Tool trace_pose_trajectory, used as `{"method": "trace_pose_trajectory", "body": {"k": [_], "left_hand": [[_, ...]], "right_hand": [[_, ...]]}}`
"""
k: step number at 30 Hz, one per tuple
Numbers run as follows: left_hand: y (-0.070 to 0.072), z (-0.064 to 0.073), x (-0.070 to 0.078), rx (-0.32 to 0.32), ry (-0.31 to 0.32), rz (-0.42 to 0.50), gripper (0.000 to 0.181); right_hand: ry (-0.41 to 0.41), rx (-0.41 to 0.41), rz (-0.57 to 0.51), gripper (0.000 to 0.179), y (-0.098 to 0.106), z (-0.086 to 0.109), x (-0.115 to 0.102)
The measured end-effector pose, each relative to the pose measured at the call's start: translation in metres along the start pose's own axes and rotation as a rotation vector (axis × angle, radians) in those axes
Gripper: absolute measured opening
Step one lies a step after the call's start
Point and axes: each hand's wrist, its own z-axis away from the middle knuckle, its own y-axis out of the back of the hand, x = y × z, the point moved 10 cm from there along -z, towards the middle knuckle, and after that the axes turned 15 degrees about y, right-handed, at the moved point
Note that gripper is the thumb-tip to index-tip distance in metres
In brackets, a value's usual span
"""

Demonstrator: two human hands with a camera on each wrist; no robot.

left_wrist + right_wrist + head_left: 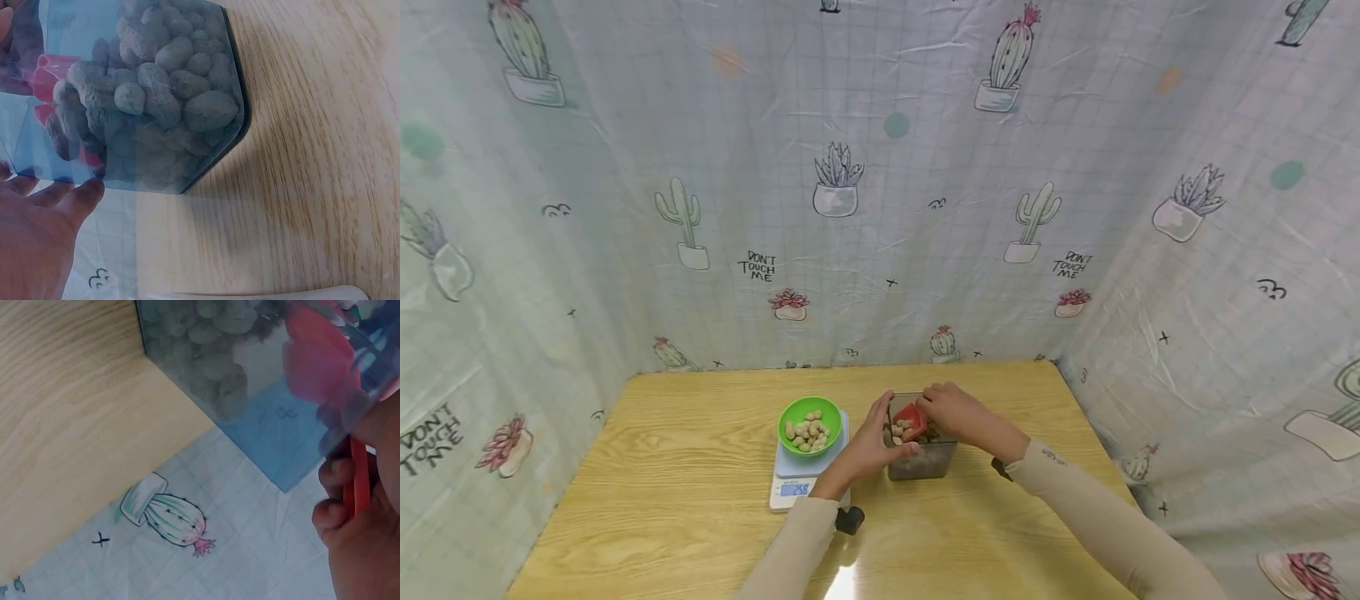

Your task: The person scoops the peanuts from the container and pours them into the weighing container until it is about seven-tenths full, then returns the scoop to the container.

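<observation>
A see-through grey container (921, 464) stands on the table, with unshelled peanuts (209, 110) behind its clear wall in the left wrist view. My left hand (867, 447) holds its left side, thumb at the front and fingers toward the back rim. Inside the container is a red scoop (912, 419), its bowl among the peanuts. The right hand (958, 414) reaches over the rim from the right and grips the scoop's red handle (359, 481), fingers curled round it. Part of the scoop is hidden by the peanuts and the hand.
Left of the container a kitchen scale (784, 467) with a lit display carries a green bowl (832, 410) of peanuts. The left forearm passes close by the scale's right edge. A cactus-print sheet (880, 317) hangs behind the wooden table (677, 483).
</observation>
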Motion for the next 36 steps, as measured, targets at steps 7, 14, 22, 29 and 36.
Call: {"method": "trace_pose_trajectory", "body": {"k": [7, 14, 22, 29, 36], "left_hand": [[0.001, 0.001, -0.001, -0.003, 0.0, -0.006, 0.107], [0.005, 0.0, 0.002, 0.009, 0.001, -0.019, 0.105], [0.0, 0.001, -0.001, -0.006, 0.001, -0.018, 0.106], [0.0, 0.002, -0.002, -0.019, 0.001, -0.024, 0.105], [-0.001, 0.001, 0.0, -0.025, -0.013, -0.029, 0.105]], "right_hand": [[-0.005, 0.024, -0.109, 0.013, 0.006, 0.007, 0.0], [0.004, -0.019, 0.088, 0.015, 0.013, -0.005, -0.006], [-0.01, 0.057, -0.173, 0.015, 0.006, 0.01, -0.003], [-0.037, -0.008, 0.066, 0.02, -0.001, 0.004, -0.01], [-0.028, 0.011, 0.077, 0.02, 0.008, 0.004, -0.01]]}}
